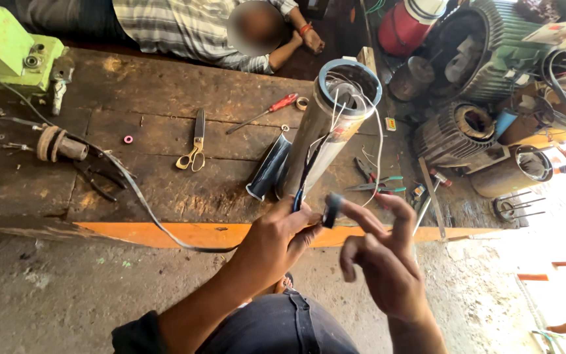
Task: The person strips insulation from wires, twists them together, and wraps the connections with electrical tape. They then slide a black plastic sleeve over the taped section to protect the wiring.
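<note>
Two hands busy: left hand (276, 239) pinching blue lead wire (304, 180) from steel motor cylinder (325, 128); right hand (378, 255) fingertip-clamped on black tape roll (330, 210). Risk: loose fingertip hold, tape dropping; tugging could snap thin wire.

A big, dark wooden workbench (165, 105) with an orange front edge (165, 233) stood on a dusty grey concrete floor (47, 301). A light green machine (1, 46) sat on its far corner. Old grey motor shells (456, 131) lay piled beside the bench. Bright sunlight came in from the right side.
</note>
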